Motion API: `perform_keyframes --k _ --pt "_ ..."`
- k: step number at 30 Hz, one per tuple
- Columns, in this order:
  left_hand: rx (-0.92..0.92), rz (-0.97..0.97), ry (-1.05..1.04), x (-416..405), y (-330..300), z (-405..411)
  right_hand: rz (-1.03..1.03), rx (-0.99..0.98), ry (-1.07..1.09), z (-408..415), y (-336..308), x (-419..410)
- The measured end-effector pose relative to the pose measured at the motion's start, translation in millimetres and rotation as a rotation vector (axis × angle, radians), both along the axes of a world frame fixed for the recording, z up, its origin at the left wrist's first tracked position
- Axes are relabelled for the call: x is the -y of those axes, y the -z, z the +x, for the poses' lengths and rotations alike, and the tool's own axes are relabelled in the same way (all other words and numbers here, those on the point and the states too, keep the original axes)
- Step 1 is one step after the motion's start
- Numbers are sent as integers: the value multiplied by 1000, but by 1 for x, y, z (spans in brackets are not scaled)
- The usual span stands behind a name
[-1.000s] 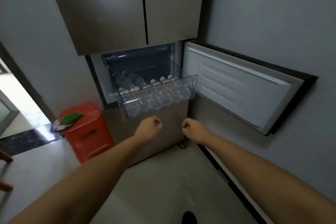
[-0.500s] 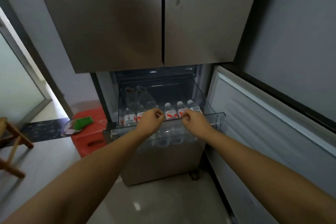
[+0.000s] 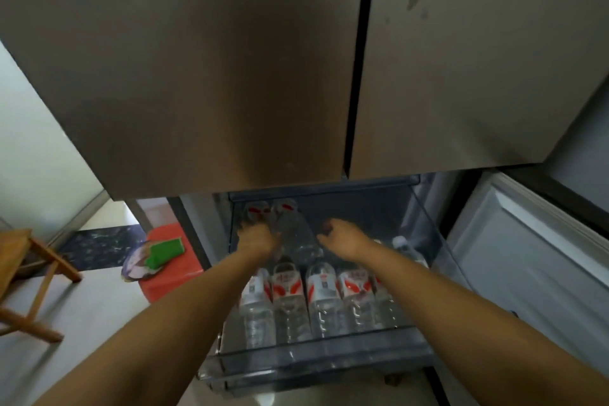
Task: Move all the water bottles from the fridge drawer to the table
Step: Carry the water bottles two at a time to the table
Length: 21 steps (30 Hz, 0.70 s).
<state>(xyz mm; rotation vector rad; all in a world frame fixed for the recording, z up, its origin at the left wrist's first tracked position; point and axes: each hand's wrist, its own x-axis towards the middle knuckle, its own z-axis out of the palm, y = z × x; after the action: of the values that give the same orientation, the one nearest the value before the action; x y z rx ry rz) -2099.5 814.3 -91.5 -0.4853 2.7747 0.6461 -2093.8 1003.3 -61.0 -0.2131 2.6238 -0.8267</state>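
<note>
The clear fridge drawer (image 3: 313, 364) is pulled out below the steel doors. A front row of several water bottles (image 3: 321, 300) with red and white labels stands in it. Behind that row lie two more bottles. My left hand (image 3: 257, 239) reaches deep into the drawer and curls over the back left bottle (image 3: 252, 209). Just right of the other back bottle (image 3: 295, 232) is my right hand (image 3: 342, 239), thumb at the bottle's side and fingers loosely bent, holding nothing. One more bottle (image 3: 403, 245) stands at the drawer's right side.
The freezer door (image 3: 527, 257) hangs open on the right. A red stool (image 3: 171, 270) with a green sponge (image 3: 164, 250) stands left of the fridge, and a wooden chair (image 3: 29, 277) is farther left. The closed steel fridge doors (image 3: 230, 59) loom right above the drawer.
I have come much closer to the fridge. Both hands moved from the drawer's front edge, over the front row, to the bottles lying at the back.
</note>
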Motion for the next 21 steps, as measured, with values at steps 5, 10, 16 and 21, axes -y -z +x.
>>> perform_keyframes --k 5,10,16,21 --pt "53 157 -17 8 33 -33 -86 37 -54 -32 21 44" --pt "-97 295 -147 5 36 -21 -78 81 -98 -40 48 59" --pt "-131 486 -245 4 36 -10 -230 148 43 -31 46 52" --pt "-119 634 -330 -24 15 14 -350 284 222 -6 26 22"
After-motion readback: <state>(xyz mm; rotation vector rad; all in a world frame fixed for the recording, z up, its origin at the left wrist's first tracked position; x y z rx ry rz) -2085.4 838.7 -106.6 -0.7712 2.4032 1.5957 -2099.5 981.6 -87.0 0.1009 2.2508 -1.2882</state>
